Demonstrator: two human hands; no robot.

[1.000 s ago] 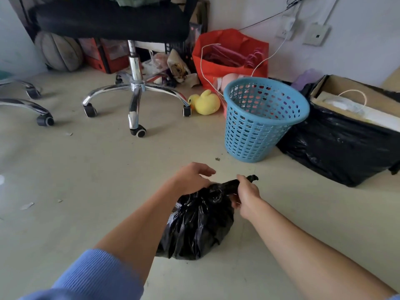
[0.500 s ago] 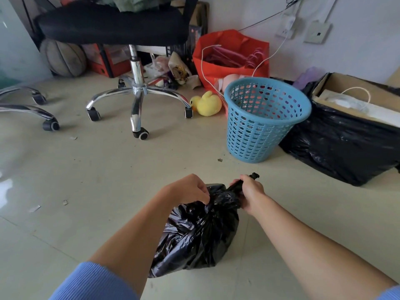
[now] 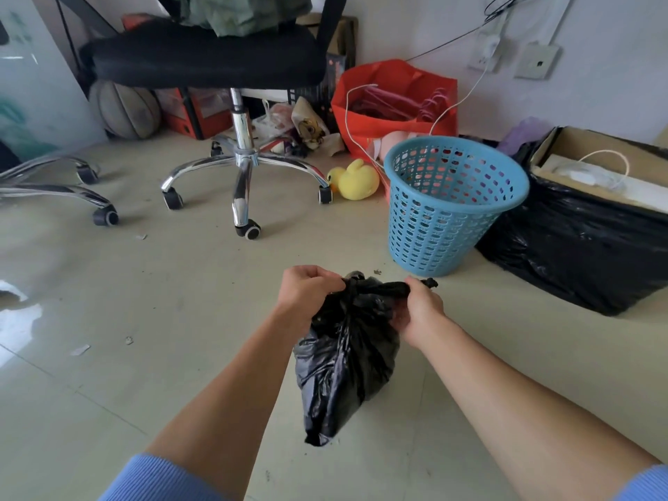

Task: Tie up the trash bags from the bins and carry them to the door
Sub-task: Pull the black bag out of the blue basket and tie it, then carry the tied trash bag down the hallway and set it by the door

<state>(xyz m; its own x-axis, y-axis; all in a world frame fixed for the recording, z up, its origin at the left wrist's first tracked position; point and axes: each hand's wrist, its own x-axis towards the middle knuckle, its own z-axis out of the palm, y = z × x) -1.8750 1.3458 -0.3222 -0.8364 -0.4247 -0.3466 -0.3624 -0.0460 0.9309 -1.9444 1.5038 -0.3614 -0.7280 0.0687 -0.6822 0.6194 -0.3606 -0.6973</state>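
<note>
A small black trash bag (image 3: 347, 359) hangs in front of me, its lower end just above or touching the floor. Its neck is gathered into a knot at the top. My left hand (image 3: 307, 291) pinches the plastic on the knot's left side. My right hand (image 3: 419, 309) grips the twisted tail of the bag on the right, and the tail's tip sticks out past my fingers. Behind the bag stands a blue perforated bin (image 3: 448, 204) with no liner visible in it.
A black office chair (image 3: 231, 103) on a chrome wheeled base stands at the back left. A second chair base (image 3: 65, 193) lies at the far left. A large black-bagged cardboard box (image 3: 585, 240) sits to the right, a red bag (image 3: 394, 103) and a yellow duck toy (image 3: 354, 180) behind the bin.
The bag has been lifted higher and hangs longer. My left hand moved from resting over the bag's top to pinching the knot, and both hands pulled apart along the neck.
</note>
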